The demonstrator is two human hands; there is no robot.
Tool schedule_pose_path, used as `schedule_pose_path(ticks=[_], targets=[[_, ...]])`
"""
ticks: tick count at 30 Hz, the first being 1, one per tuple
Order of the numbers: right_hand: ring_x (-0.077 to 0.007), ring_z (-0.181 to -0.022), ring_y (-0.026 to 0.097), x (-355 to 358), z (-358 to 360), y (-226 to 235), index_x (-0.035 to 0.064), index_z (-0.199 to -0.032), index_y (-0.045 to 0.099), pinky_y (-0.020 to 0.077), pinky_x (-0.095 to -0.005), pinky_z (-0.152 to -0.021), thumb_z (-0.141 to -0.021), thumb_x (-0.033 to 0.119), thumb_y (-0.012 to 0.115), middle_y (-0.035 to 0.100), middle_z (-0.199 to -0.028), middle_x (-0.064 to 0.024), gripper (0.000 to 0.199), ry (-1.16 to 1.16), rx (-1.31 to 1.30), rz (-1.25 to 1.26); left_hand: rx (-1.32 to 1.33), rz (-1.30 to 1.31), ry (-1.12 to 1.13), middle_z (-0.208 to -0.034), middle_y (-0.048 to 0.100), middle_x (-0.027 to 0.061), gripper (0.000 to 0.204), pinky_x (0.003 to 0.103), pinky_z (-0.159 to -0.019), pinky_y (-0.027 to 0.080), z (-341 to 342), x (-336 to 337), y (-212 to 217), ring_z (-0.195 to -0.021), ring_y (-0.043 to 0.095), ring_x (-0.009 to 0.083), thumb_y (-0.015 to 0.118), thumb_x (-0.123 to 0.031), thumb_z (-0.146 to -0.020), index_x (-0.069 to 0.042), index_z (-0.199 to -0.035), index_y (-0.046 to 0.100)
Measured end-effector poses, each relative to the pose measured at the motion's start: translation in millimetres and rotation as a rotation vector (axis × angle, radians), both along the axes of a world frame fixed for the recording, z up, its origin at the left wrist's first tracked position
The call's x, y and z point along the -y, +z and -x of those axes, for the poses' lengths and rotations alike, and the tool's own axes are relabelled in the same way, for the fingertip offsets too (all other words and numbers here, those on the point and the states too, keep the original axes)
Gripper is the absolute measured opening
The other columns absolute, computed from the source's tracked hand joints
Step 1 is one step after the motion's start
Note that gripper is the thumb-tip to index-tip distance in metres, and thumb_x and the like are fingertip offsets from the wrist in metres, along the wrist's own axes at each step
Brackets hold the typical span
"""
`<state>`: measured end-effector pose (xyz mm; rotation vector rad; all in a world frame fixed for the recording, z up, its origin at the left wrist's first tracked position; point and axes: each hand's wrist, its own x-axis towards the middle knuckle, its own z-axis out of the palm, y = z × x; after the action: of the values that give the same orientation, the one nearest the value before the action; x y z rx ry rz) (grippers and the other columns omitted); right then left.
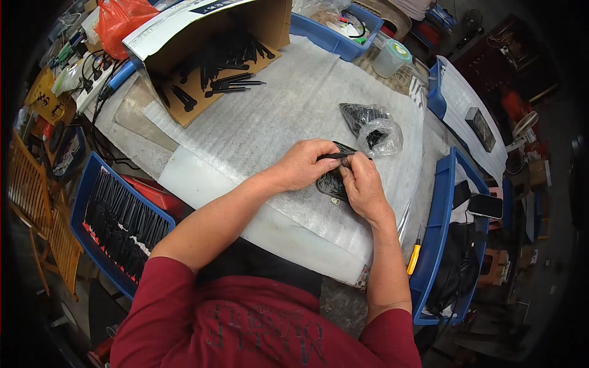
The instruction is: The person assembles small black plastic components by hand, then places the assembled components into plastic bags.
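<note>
Red sleeves (257,325) sit at the bottom edge, and two bare arms reach up from them onto a white foam sheet (270,122) that covers the table. Just left of the person, low down, a blue bin (83,202) holds rows of long black parts. On the right side, another blue bin (438,227) holds a black bundle, and a tool with a yellow handle (414,259) lies between this bin and the foam. In the middle, the left hand (302,164) is closed and pinches one thin black stick (334,157) by its end. The right hand (363,187) is closed too, and its fingertips grip the other end of the same stick. Both hands touch each other over a flat black piece (328,184) that lies on the foam under them. A bit farther, just past the hands, a clear plastic bag (380,136) rests on the foam, with a dark bag (359,115) touching it. Farther back on the left, an open cardboard box (208,55) lies on its side with many black sticks spilling out. Behind that box sits an orange bag (119,21). At the far edge, one more blue tray (331,34) and a round clear tub (391,56) stand near each other.
</note>
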<state>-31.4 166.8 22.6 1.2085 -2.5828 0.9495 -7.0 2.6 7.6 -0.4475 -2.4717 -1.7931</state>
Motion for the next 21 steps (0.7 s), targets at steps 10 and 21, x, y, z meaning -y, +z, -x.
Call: schedule_pose_path(ticks=[10, 21], targets=[[-0.014, -0.063, 0.047, 4, -4, -10, -0.0008, -0.083, 0.049, 0.0386, -0.0272, -0.057, -0.083, 0.012, 0.047, 0.051, -0.069, -0.0067, 0.013, -0.083, 0.531, 0.315, 0.09, -0.234, 0.022, -0.07, 0.05, -0.0031, 0.011, 0.02, -0.057, 0.038, 2, 1, -4, -0.065, 0.043, 0.004, 0.053, -0.012, -0.08, -0.001, -0.083, 0.055], [-0.0027, -0.059, 0.037, 5, -4, -10, 0.0014, -0.078, 0.05, 0.0324, -0.0173, -0.051, -0.084, 0.011, 0.048, 0.044, -0.065, 0.0038, 0.011, -0.125, 0.691, 0.625, 0.074, -0.31, 0.004, -0.075, 0.054, -0.0017, 0.015, 0.022, -0.058, 0.04, 3, 0, -4, -0.067, 0.047, 0.0048, 0.055, -0.014, -0.08, -0.001, -0.088, 0.057]])
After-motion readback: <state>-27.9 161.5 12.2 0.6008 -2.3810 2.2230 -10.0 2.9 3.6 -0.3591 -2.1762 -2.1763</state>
